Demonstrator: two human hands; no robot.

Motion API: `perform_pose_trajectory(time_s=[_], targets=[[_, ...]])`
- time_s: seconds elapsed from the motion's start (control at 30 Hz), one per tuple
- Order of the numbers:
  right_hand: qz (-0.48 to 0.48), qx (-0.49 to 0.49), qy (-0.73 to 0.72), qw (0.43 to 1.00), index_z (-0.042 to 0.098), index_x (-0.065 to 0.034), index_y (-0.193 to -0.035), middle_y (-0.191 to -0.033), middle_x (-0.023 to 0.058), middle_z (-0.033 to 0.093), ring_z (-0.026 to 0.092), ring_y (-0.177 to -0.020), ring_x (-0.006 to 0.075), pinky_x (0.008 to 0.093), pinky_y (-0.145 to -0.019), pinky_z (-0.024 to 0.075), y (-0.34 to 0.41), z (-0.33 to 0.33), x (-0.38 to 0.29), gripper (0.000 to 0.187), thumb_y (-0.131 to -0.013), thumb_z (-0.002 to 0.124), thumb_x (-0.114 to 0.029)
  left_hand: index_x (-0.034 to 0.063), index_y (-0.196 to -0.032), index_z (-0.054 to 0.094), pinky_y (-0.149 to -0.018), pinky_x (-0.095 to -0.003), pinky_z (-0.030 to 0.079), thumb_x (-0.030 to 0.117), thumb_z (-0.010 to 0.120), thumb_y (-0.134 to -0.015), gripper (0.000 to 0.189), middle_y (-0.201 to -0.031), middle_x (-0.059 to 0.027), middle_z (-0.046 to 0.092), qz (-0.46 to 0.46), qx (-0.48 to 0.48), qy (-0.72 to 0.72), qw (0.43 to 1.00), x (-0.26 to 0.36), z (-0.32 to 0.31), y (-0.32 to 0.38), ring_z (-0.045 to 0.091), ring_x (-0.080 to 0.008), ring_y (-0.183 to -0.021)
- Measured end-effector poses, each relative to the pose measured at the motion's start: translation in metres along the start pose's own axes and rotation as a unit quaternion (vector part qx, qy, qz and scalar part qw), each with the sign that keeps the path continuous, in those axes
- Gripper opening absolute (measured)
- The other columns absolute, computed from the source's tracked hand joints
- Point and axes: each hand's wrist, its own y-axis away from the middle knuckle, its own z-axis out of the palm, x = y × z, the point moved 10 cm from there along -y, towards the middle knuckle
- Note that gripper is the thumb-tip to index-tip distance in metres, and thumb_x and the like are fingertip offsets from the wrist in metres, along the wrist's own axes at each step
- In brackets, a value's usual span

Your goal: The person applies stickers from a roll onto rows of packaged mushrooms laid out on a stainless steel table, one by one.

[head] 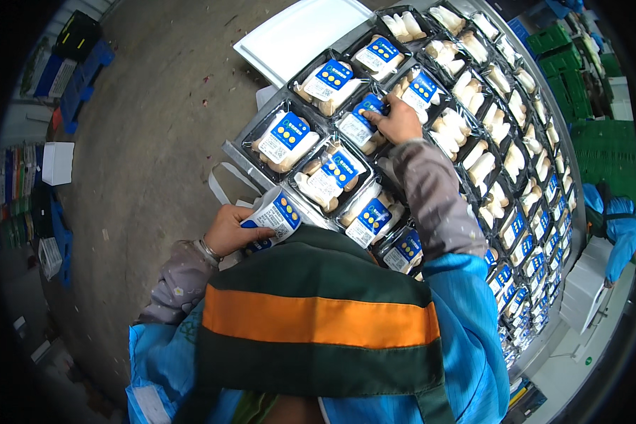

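Observation:
My left hand (229, 232) holds a roll of blue-and-white printed labels (275, 217) between thumb and fingers, low at the near edge of the metal table. My right hand (399, 120) touches a blue-and-white label (361, 121) on a film-wrapped black tray of mushrooms; whether that label is fully stuck down I cannot tell. Labelled mushroom packs lie around it: one at the table's left edge (283, 139), one nearer me (331, 175), one just beyond (328, 85). Right of my hand, packs without labels (450, 130) stand in rows. Part of my right palm is hidden.
A white foam lid or box (302, 37) adjoins the table's far left edge. A white strip (225, 177) hangs by the near corner. Many more packs fill the table to the right. Green crates (562, 69) and a person in blue (617, 222) are beyond; blue pallets (85, 79) stand far left.

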Motion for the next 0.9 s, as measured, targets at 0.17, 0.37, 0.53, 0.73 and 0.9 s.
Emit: perform_pose_trajectory(time_s=[0.17, 0.37, 0.53, 0.73, 0.9], targets=[[0.015, 0.074, 0.176, 0.982, 0.054, -0.0106, -0.114, -0.096, 0.0141, 0.054, 0.057, -0.088, 0.0320, 0.0401, -0.071, 0.0480, 0.031, -0.016, -0.012, 0.065, -0.058, 0.079, -0.032, 0.0003, -0.090, 0.068, -0.066, -0.0255, 0.049, 0.013, 0.074, -0.071, 0.024, -0.082, -0.0087, 0.067, 0.003, -0.041, -0.038, 0.998, 0.010, 0.008, -0.006, 0.062, -0.0120, -0.071], [0.017, -0.234, -0.374, 0.897, 0.052, 0.0002, -0.117, -0.100, 0.0158, 0.060, 0.058, -0.092, 0.0197, 0.0310, -0.082, 0.0460, 0.153, 0.041, -0.070, 0.056, -0.074, 0.072, -0.027, -0.0042, -0.102, 0.061, -0.081, -0.0291, 0.046, 0.003, 0.065, -0.076, 0.027, -0.097, -0.0132, 0.063, 0.231, 0.002, 0.072, 0.970, 0.039, 0.021, -0.022, 0.059, -0.0166, -0.090], [0.023, -0.252, -0.563, 0.787, 0.064, 0.0045, -0.090, -0.075, 0.0045, 0.064, 0.057, -0.062, 0.0075, 0.0208, -0.055, 0.0464, 0.193, 0.045, -0.087, 0.021, -0.076, 0.070, -0.010, -0.0022, -0.085, 0.066, -0.062, -0.0250, 0.045, 0.008, 0.073, -0.071, 0.019, -0.072, -0.0056, 0.063, 0.149, -0.010, 0.004, 0.989, 0.040, 0.039, -0.029, 0.057, -0.0093, -0.068], [0.015, -0.128, -0.311, 0.942, 0.062, -0.0016, -0.092, -0.078, 0.0073, 0.063, 0.058, -0.068, 0.0128, 0.0261, -0.058, 0.0466, 0.108, -0.005, 0.011, 0.017, -0.080, 0.064, -0.013, -0.0021, -0.080, 0.067, -0.052, -0.0206, 0.042, 0.015, 0.075, -0.070, 0.021, -0.071, -0.0047, 0.066, 0.128, 0.015, 0.005, 0.992, 0.031, 0.025, -0.016, 0.057, -0.0068, -0.061], [0.024, -0.087, 0.165, 0.982, 0.054, -0.0137, -0.113, -0.099, 0.0132, 0.062, 0.061, -0.091, 0.0289, 0.0385, -0.076, 0.0482, 0.062, -0.027, 0.108, 0.063, -0.063, 0.076, -0.045, -0.0002, -0.084, 0.068, -0.056, -0.0206, 0.045, 0.013, 0.075, -0.071, 0.019, -0.072, -0.0052, 0.066, 0.082, -0.097, -0.030, 0.991, 0.023, 0.033, -0.016, 0.058, -0.0063, -0.064]])
